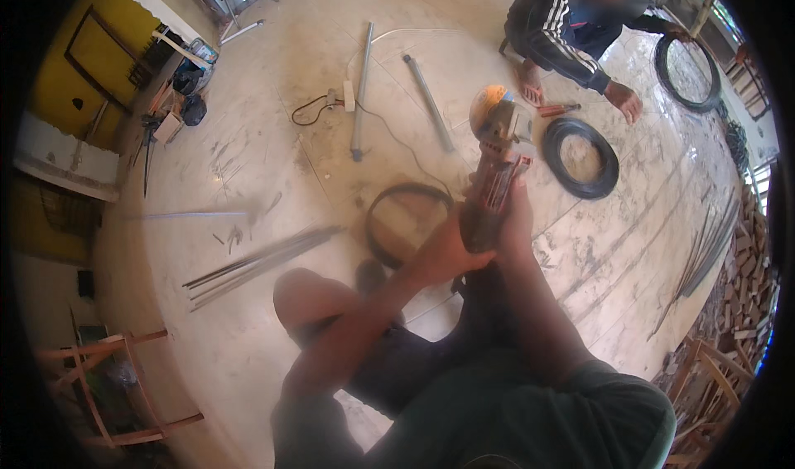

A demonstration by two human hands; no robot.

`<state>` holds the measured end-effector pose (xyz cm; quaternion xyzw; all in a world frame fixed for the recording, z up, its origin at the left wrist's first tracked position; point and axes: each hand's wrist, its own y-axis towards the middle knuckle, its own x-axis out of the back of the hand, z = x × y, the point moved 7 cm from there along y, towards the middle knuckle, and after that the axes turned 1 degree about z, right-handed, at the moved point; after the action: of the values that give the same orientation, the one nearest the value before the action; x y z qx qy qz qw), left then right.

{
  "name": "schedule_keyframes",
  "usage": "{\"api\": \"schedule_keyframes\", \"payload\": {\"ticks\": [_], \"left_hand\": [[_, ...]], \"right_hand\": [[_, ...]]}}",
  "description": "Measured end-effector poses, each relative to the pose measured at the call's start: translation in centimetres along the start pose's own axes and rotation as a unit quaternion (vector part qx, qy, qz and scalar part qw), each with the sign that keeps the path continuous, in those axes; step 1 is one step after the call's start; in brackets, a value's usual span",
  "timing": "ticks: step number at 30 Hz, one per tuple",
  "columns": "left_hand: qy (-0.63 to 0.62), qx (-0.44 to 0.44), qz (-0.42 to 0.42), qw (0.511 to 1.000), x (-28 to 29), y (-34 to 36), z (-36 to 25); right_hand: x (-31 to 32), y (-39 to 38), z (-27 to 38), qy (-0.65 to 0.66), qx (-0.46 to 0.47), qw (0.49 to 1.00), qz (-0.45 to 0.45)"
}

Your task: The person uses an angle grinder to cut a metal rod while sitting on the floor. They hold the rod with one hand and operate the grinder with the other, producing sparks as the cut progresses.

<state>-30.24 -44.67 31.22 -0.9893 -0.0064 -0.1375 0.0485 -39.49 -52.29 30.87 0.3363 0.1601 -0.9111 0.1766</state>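
Both my hands are wrapped around an angle grinder point(495, 175), held out in front of me with its orange and grey disc point(490, 108) at the far end. My left hand point(451, 245) closes on the rear of the body from the left. My right hand point(517, 216) grips it from the right side, its fingers partly hidden behind the tool. Beneath the grinder, on the floor to the left, lies a ring of dark wire point(373, 230). A thicker coil of black wire point(581, 158) rests just to the right.
A co-worker point(571, 26) crouches at the far right, one hand near the floor, by another wire coil point(687, 71). Metal tubes point(362, 96) and a cable with a socket point(333, 99) lie ahead. Thin rods point(257, 262) lie left; stacked bricks point(741, 295) line the right.
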Motion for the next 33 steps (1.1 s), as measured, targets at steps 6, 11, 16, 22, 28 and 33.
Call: {"api": "schedule_keyframes", "payload": {"ticks": [6,11,16,22,28,33], "left_hand": [[0.003,0.025,0.025,0.999,0.4,0.0,0.1],[-0.009,0.019,0.024,1.000,2.0,1.0,0.3],[0.047,0.017,-0.002,0.999,2.9,0.6,-1.1],[0.118,0.063,0.025,0.991,0.5,0.8,-2.2],[0.164,0.027,0.002,0.986,-0.1,0.3,-1.8],[0.094,0.028,0.002,0.995,0.8,0.3,-2.9]], "right_hand": [[0.0,-0.2,0.0,-0.009,0.025,1.000,0.016],[-1.0,1.1,-0.3,-0.035,0.010,0.997,0.072],[-0.4,1.0,-1.2,-0.030,0.004,0.997,0.069],[3.5,1.1,-2.0,0.271,0.011,0.954,0.129],[1.7,0.1,0.3,0.146,0.047,0.988,0.015],[0.3,0.9,1.1,0.112,0.041,0.990,0.071]]}}
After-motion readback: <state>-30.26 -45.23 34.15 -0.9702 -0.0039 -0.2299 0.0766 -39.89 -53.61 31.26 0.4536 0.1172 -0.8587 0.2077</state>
